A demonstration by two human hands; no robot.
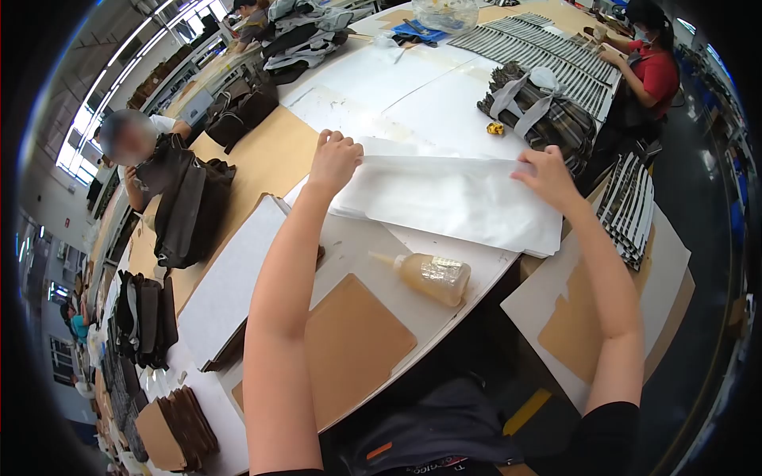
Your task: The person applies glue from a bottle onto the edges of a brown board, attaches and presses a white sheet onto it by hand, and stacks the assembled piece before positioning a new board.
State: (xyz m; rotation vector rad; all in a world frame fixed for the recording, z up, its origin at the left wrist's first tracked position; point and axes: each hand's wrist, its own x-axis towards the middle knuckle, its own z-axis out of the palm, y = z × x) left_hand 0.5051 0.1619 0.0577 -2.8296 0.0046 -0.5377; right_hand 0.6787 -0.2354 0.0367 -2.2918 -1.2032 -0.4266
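A white paper sheet lies over a stack of similar sheets on the table in front of me. At its far left corner, my left hand is closed, fingers pinching the edge. My right hand pinches the far right corner between thumb and fingers. Nearer to me, a squeeze bottle with a long nozzle and yellowish contents rests on its side. Beside it is a flat brown board. Further left lies a stack of pale panels.
Dark bags stand at the left. Tied bundles of plaid fabric and rows of striped strips lie at the far right. A co-worker in red sits there; another person is at the left. A stack of brown pieces is nearby.
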